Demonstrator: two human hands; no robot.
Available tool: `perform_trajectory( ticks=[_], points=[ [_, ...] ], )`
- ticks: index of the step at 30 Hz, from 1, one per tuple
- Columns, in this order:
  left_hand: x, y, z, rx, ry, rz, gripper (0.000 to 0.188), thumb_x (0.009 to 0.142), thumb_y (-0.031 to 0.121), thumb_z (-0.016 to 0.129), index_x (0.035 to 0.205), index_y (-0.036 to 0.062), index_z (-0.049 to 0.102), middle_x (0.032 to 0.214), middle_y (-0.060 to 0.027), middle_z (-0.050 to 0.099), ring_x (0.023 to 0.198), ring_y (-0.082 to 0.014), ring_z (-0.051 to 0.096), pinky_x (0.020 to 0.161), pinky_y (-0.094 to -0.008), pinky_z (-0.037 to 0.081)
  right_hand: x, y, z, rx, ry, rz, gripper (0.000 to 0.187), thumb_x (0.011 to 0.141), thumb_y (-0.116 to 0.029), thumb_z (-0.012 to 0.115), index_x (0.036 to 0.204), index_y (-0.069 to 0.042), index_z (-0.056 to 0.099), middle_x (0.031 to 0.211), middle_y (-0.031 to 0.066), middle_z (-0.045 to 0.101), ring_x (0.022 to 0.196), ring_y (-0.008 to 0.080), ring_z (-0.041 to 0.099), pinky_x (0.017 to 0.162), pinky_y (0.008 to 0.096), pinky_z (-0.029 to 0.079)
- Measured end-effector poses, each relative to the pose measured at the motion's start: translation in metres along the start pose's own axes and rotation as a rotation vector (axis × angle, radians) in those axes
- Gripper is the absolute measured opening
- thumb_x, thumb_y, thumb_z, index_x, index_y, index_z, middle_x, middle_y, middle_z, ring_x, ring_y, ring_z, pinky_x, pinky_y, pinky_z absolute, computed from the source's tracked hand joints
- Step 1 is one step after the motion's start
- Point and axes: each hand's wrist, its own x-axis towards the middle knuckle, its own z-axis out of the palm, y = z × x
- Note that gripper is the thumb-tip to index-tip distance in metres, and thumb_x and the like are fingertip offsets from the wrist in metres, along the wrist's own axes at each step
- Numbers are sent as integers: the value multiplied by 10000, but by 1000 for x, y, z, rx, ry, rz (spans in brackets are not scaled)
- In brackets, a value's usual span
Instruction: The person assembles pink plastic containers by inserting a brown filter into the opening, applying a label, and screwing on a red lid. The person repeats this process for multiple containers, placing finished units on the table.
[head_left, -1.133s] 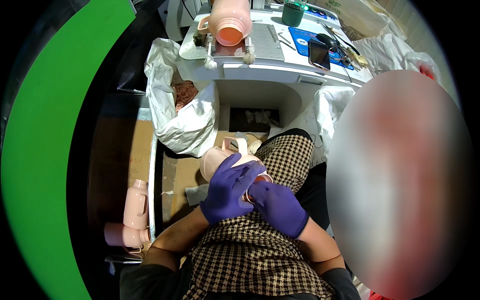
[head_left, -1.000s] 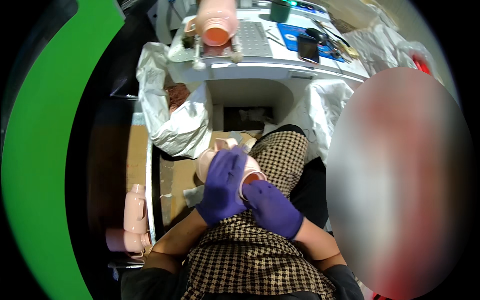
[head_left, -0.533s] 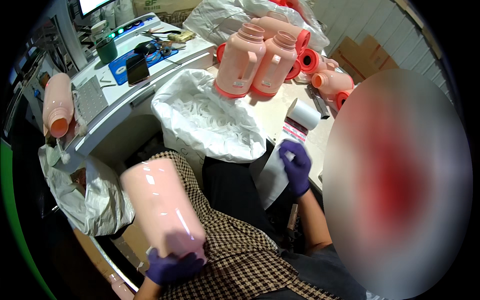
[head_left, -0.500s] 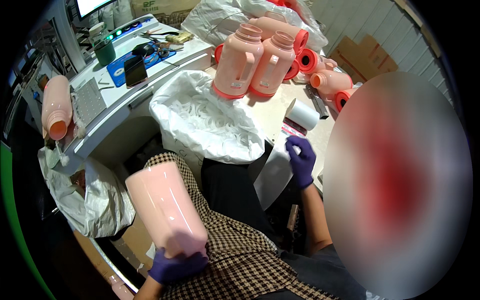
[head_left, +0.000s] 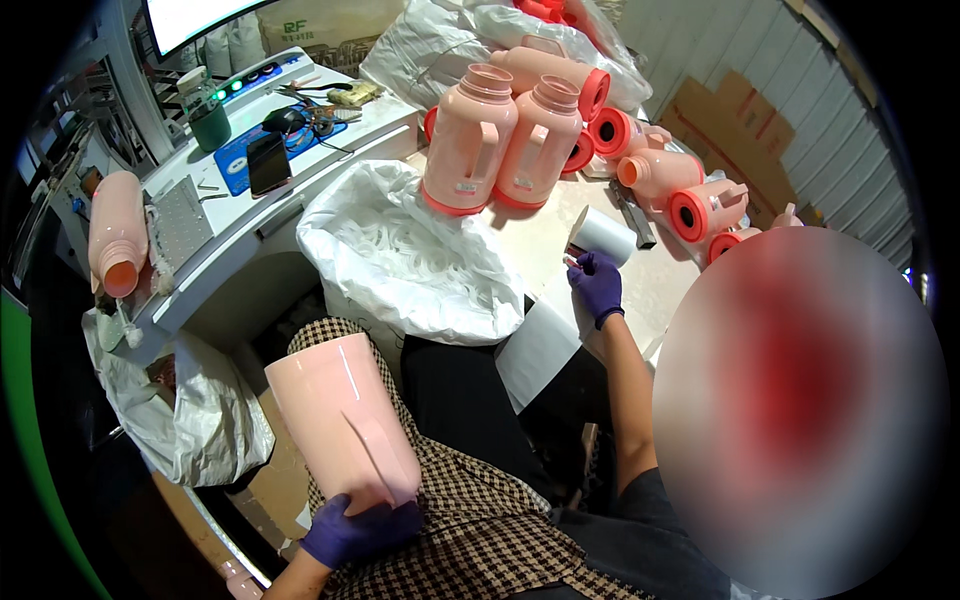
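My left hand (head_left: 362, 530), in a purple glove, is wrapped round one end of a glossy pink thermos jug (head_left: 335, 410) held tilted above my checked apron. The jug's handle faces up, and its wide far end points away from me. My right hand (head_left: 598, 284), also gloved in purple, has its fingertips pinched at a small pink-and-white sticker label (head_left: 572, 263). The fingers partly hide the label. Just beyond it a white label roll (head_left: 603, 236) lies on its side on the table, and its pale backing strip (head_left: 538, 352) hangs over the table's edge.
A white sack (head_left: 405, 250) of clear rings stands between desk and table. Two upright pink jugs (head_left: 470, 140) stand behind it, with several more lying at the right. Another jug (head_left: 118, 230) lies on the left desk near a phone (head_left: 268, 163). A blurred oval covers the right side.
My right hand has moved slightly up and left, closer to the label roll. The jug in my left hand has turned, bringing its handle into view.
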Motion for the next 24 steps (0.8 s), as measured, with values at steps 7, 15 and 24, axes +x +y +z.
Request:
perform_trajectory(
  ticks=[7,15,24],
  points=[
    [22,2,-7,2105,-8,597,669,922,434,640,1424,24,472,1473,-118,502,1368,-272,431,1227,-435,232,-48,-69,-23,-79,222,-588,98,786,-111,776,841,-53,719,877,119,645,821,287,639,754,408,514],
    [33,-6,-17,2242,37,802,902,930,433,692,1563,-26,242,1566,-225,359,1457,-392,340,1270,-489,188,-138,-279,-14,699,-835,-408,172,936,-148,664,964,21,682,939,84,632,875,162,600,813,316,489],
    [37,-2,-23,2447,7,606,779,1003,308,641,1560,-7,196,1603,-240,259,1475,-332,294,1266,-407,253,-140,-314,6,689,-1161,-184,179,982,-190,648,962,-16,686,824,-33,639,670,28,493,588,216,389]
  ],
)
